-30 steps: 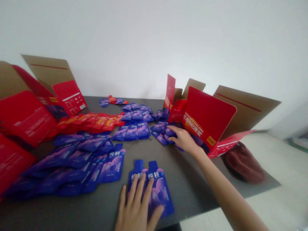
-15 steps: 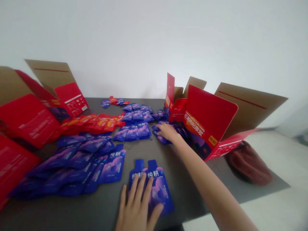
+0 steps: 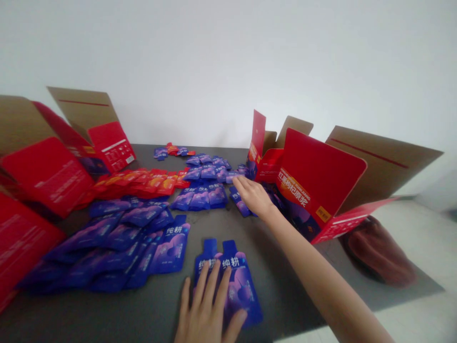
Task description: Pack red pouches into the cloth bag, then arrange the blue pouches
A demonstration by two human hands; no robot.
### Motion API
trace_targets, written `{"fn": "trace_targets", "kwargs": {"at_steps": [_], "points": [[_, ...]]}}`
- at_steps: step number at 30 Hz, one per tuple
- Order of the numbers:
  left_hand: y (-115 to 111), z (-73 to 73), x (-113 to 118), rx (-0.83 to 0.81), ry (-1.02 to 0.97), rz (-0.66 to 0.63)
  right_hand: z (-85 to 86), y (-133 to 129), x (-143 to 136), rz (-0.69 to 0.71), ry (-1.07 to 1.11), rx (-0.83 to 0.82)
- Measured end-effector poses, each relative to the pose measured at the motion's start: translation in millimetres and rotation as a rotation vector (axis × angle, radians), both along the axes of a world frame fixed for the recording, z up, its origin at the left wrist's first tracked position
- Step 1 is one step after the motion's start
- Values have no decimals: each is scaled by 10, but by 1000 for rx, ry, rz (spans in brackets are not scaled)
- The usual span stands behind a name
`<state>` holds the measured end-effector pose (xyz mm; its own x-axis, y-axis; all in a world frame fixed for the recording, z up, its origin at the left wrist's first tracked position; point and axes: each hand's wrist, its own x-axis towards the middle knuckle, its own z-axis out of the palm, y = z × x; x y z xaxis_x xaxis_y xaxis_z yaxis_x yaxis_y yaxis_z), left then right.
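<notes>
My left hand (image 3: 209,305) lies with spread fingers on two blue spouted pouches (image 3: 243,286) placed side by side at the table's front. Farther off, my right hand (image 3: 253,195) has its fingers together at a blue pouch (image 3: 233,176), apparently pinching it; the fingertips are partly hidden. Below that hand, more blue pouches (image 3: 240,202) lie beside the right-hand red carton. A large heap of blue pouches (image 3: 117,238) spreads to the left of my left hand. Bundled rows of blue pouches (image 3: 200,196) sit in the middle of the table.
Open red cartons (image 3: 314,176) with raised flaps stand on the right, and more red cartons (image 3: 46,166) on the left. Red pouches (image 3: 143,183) lie behind the blue heap. Small sachets (image 3: 173,150) rest near the wall. A dark red cloth item (image 3: 380,252) lies at the right edge.
My right hand has lifted slightly from the pouches by the carton, with a pouch now showing at its fingertips. My left hand stays on the two pouches. The view has shifted slightly.
</notes>
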<state>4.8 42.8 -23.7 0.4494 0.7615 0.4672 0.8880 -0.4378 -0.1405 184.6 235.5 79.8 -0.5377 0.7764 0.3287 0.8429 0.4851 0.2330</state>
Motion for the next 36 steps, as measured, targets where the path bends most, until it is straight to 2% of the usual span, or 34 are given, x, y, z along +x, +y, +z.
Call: {"fn": "trace_targets", "kwargs": {"at_steps": [2, 4, 8, 11, 14, 17, 20, 22, 25, 31, 33, 36], "points": [[9, -12, 1, 7, 6, 0, 47, 63, -179, 82, 59, 95], [21, -25, -4, 12, 5, -1, 28, 166, -406, 154, 74, 118], [41, -41, -29, 17, 0, -17, -201, 366, -794, 225, 43, 3], [45, -30, -44, 18, 5, -33, -406, 377, -885, 284, 25, -72], [50, -15, -42, 26, -4, -38, -485, 287, -826, 312, 27, -99], [56, -20, -33, 30, -28, -34, -420, 221, -754, 309, 126, -99], [54, -42, -31, 22, -43, -34, -321, 232, -778, 219, 306, -92], [52, -53, -36, 17, -55, -40, -297, 257, -841, 181, 309, -157], [56, -55, -50, 10, -57, -51, -353, 269, -933, 216, 197, -269], [60, -40, -55, 0, -63, -59, -514, 239, -951, 250, 179, -263], [50, -28, -52, -18, -83, -58, -451, 200, -917, 249, 225, -249], [29, -5, -53, -30, -84, -59, -181, -56, -761, 290, 398, -265]]}}
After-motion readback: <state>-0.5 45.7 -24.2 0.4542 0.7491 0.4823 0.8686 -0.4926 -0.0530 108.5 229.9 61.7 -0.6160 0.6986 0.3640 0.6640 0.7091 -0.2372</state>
